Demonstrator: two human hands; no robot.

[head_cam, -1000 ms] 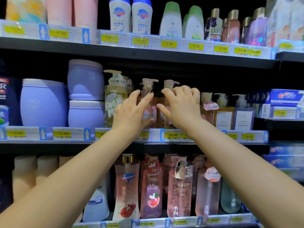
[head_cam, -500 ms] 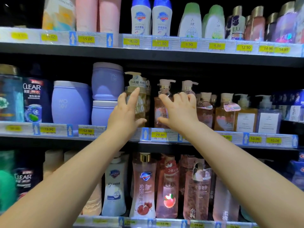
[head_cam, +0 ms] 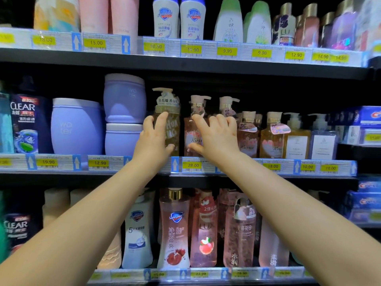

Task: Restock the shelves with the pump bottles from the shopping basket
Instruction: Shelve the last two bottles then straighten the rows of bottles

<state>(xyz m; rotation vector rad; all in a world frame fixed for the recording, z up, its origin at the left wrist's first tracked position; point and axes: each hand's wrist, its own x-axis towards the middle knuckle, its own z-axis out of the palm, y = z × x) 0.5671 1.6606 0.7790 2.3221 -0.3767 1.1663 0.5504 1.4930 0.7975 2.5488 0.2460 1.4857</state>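
Observation:
On the middle shelf [head_cam: 61, 172] an olive-yellow pump bottle [head_cam: 173, 129] stands just left of a row of pink pump bottles [head_cam: 190, 139]. My left hand [head_cam: 152, 141] wraps the olive bottle's left side, fingers high on its body and thumb low at the front. My right hand [head_cam: 215, 137] lies over the first two pink bottles, index finger on the leftmost and thumb near its base. The second pink bottle [head_cam: 226, 104] shows only its pump above my fingers. No shopping basket is in view.
Purple jars [head_cam: 76, 126] stand left of the olive bottle, with dark Clear shampoo [head_cam: 24, 120] beyond. More pump bottles [head_cam: 296, 139] fill the shelf to the right, then toothpaste boxes [head_cam: 362, 116]. Tall pink bottles [head_cam: 174, 230] line the shelf below; white bottles [head_cam: 192, 19] above.
My left hand has left the pink bottle and moved left onto the olive bottle. My right hand has stayed on the pink bottles. The view has swung left, showing the Clear shampoo.

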